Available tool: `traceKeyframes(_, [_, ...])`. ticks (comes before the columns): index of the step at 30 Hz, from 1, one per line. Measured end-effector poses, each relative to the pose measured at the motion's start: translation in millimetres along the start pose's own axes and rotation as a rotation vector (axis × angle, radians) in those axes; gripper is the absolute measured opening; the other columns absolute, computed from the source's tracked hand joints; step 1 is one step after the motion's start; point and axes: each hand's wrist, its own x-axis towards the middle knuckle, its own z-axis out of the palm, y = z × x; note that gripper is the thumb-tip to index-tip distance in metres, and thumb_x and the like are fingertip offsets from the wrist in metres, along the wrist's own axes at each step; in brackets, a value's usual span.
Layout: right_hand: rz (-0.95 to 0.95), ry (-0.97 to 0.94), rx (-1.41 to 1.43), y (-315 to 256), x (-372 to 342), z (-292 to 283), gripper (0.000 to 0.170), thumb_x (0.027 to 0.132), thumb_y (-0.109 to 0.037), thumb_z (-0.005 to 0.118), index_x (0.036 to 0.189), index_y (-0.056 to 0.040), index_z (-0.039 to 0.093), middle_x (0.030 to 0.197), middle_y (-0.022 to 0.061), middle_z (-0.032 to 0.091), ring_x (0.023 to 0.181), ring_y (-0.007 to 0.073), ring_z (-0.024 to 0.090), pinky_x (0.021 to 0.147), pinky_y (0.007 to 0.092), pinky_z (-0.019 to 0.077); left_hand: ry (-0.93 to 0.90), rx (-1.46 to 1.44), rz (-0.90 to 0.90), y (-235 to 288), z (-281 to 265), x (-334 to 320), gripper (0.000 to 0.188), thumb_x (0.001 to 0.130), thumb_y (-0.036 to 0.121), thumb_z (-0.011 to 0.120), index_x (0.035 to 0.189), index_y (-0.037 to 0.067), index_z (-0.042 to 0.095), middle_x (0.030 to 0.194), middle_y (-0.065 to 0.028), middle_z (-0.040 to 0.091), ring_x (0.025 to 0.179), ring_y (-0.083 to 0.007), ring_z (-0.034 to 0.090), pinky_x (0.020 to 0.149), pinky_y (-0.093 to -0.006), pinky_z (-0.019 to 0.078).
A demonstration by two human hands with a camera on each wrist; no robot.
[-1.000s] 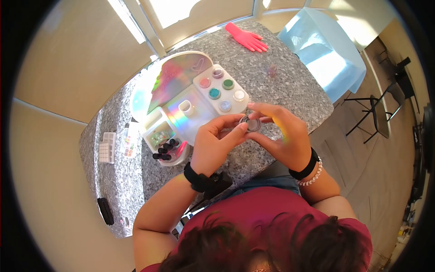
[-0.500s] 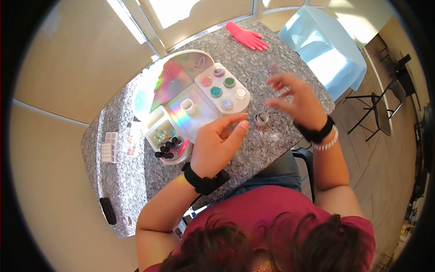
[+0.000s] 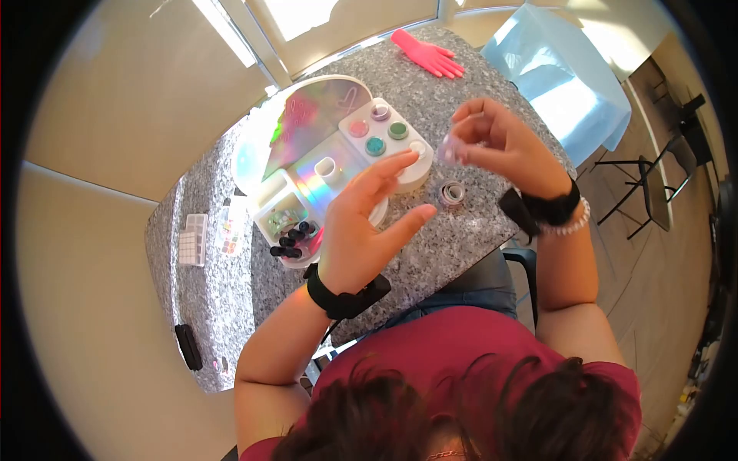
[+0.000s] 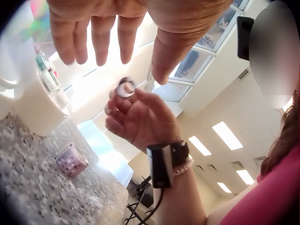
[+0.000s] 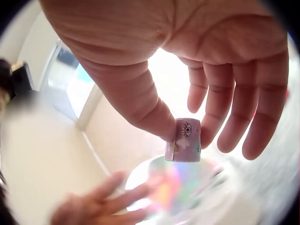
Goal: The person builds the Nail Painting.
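Note:
My right hand pinches a small roll of lilac patterned tape between thumb and fingertip. An eye is printed on its outside, and it is raised above the table. Below it, a second patterned roll sits on the granite table, pinkish with small squares in the left wrist view. My left hand is held in the air with fingers and thumb spread apart, nothing between them. It partly covers a white organizer that bears small pots, among them a teal pot and a green pot.
Black-capped bottles stand in the organizer's near compartment. A pink practice hand lies at the table's far end. Left are a clear divided case and a black case. A blue-covered table stands beyond the right edge.
Both hands were at a roll, which the right hand left on the table. The right hand then picked up the lilac roll from farther back and brought it nearer. The left hand's fingers have spread.

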Motion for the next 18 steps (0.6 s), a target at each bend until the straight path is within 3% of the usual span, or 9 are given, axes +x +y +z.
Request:
traceKeyframes(2, [0.074, -0.162, 0.229, -17.5, -20.9, 23.6, 0.045, 0.103, -0.009, 0.078, 0.141, -0.0028, 0.053, 0.122, 0.0098, 0.077, 0.115, 0.0141, 0.072, 0.096, 0.0301, 0.0575, 0.054, 0.361, 0.399, 3.5, -0.1, 3.3, 0.048, 0.097, 0.011, 0.083, 0.143, 0.006, 0.071, 0.153, -0.0137, 0.066, 0.147, -0.0288, 0.057, 0.122, -0.0435, 0.0440])
traceKeyframes(5, [0.053, -0.164, 0.345, -6.4, -29.6, 43.0, 0.046, 0.102, -0.007, 0.079, 0.140, -0.0031, 0.053, 0.125, 0.0101, 0.076, 0.117, 0.0127, 0.070, 0.097, 0.0293, 0.0576, -0.033, 0.527, 0.522, -4.8, -8.3, 9.5, 0.047, 0.092, 0.012, 0.086, 0.137, 0.009, 0.075, 0.158, -0.0156, 0.062, 0.151, -0.0334, 0.052, 0.125, -0.0464, 0.0385])
traceKeyframes(9, [0.118, -0.106, 0.452, 7.5, -28.5, 50.7, 0.046, 0.101, -0.008, 0.080, 0.139, -0.0038, 0.054, 0.125, 0.0100, 0.075, 0.117, 0.0119, 0.070, 0.097, 0.0283, 0.0576, 0.061, 0.546, 0.512, -5.6, -6.3, 7.8, 0.041, 0.089, 0.011, 0.088, 0.128, 0.009, 0.078, 0.154, -0.0157, 0.065, 0.148, -0.0345, 0.056, 0.122, -0.0465, 0.0418])
traceKeyframes(11, [0.105, 0.059, 0.422, 17.0, -29.3, 58.7, 0.046, 0.100, -0.008, 0.081, 0.138, -0.0043, 0.055, 0.119, 0.0087, 0.075, 0.114, 0.0124, 0.071, 0.096, 0.0281, 0.0580, 0.137, 0.592, 0.471, -4.8, -5.2, 6.8, 0.037, 0.087, 0.010, 0.089, 0.123, 0.008, 0.079, 0.144, -0.0139, 0.072, 0.142, -0.0334, 0.062, 0.120, -0.0484, 0.0439])
traceKeyframes(12, [0.105, 0.055, 0.424, 16.9, -29.2, 59.8, 0.046, 0.100, -0.008, 0.081, 0.138, -0.0043, 0.055, 0.119, 0.0087, 0.075, 0.114, 0.0124, 0.071, 0.096, 0.0281, 0.0580, 0.139, 0.595, 0.469, -4.0, -5.3, 6.8, 0.037, 0.087, 0.010, 0.089, 0.123, 0.008, 0.079, 0.144, -0.0139, 0.072, 0.142, -0.0334, 0.062, 0.120, -0.0484, 0.0439])
traceKeyframes(14, [0.120, 0.100, 0.466, 16.5, -30.2, 61.7, 0.047, 0.099, -0.008, 0.083, 0.137, -0.0039, 0.055, 0.117, 0.0075, 0.075, 0.109, 0.0127, 0.073, 0.095, 0.0289, 0.0590, 0.139, 0.605, 0.481, -2.4, -5.3, 7.2, 0.036, 0.085, 0.009, 0.089, 0.119, 0.009, 0.079, 0.127, -0.0105, 0.079, 0.130, -0.0326, 0.070, 0.119, -0.0511, 0.0458])
traceKeyframes(18, [0.172, 0.083, 0.472, 12.0, -29.4, 60.4, 0.049, 0.098, -0.008, 0.084, 0.137, -0.0032, 0.054, 0.114, 0.0063, 0.075, 0.106, 0.0130, 0.074, 0.093, 0.0287, 0.0595, 0.118, 0.657, 0.479, -1.6, -5.9, 6.9, 0.035, 0.085, 0.009, 0.090, 0.119, 0.010, 0.079, 0.118, -0.0083, 0.081, 0.122, -0.0314, 0.074, 0.118, -0.0527, 0.0465])
